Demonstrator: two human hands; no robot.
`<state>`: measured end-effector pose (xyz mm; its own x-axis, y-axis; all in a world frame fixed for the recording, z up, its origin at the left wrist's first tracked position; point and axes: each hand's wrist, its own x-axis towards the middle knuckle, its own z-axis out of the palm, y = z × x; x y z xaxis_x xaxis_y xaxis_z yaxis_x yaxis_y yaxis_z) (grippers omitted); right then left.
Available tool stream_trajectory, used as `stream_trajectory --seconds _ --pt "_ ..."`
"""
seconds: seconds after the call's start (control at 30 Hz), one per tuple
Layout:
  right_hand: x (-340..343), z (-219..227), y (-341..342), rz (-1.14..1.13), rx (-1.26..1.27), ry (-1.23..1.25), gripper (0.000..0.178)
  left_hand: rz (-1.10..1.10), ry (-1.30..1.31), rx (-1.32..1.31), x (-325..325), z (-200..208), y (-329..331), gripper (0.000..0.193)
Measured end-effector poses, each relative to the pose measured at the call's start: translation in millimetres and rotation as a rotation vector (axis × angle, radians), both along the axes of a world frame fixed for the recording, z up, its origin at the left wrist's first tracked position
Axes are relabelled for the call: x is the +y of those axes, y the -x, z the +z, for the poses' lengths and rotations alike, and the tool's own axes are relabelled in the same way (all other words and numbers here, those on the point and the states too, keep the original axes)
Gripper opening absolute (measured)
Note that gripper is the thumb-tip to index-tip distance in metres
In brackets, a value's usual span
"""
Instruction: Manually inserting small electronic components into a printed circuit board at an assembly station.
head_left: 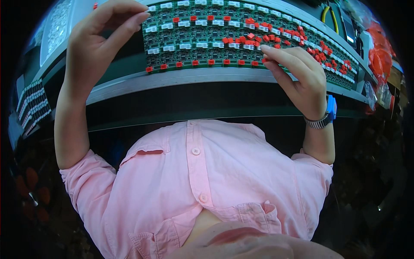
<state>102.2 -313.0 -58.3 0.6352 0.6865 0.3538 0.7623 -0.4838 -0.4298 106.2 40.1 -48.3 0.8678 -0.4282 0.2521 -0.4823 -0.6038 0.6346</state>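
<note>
A long panel of green circuit boards (215,55) carries rows of small white connectors (184,46). Small red plastic pieces (211,62) sit along its front edge, and others stand in a row farther back. My right hand (299,73) is over the middle of the panel, thumb and index finger closed around a small red piece at the front edge. At the panel's far left corner is my left hand (101,41), its thumb and index tips nearly together beside a white connector. Whatever may be between those tips is too small to make out.
Loose red pieces (297,34) lie scattered over the panel's right half. A metal rail (181,81) runs along the front. A tray of small white parts (56,32) stands at left, above stacked boards (33,103). Yellow-handled pliers (334,19) and a red bag (379,54) are at right.
</note>
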Motion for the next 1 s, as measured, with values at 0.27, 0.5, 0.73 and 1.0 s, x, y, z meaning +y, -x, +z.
stream_trajectory --seconds 0.27,0.5,0.73,1.0 --pt "-7 -17 10 -0.083 -0.191 0.005 0.027 -0.093 0.030 -0.135 -1 -6 -1 0.025" --pt "-4 -16 11 -0.062 -0.263 0.068 0.026 -0.062 -0.018 -0.055 5 -4 6 0.029" --pt "-5 -8 8 0.019 -0.241 0.130 0.021 -0.084 0.018 -0.050 4 -4 5 0.029" --pt "61 24 -4 0.045 -0.356 0.263 0.019 -0.075 0.094 -0.092 -1 -9 -2 0.022"
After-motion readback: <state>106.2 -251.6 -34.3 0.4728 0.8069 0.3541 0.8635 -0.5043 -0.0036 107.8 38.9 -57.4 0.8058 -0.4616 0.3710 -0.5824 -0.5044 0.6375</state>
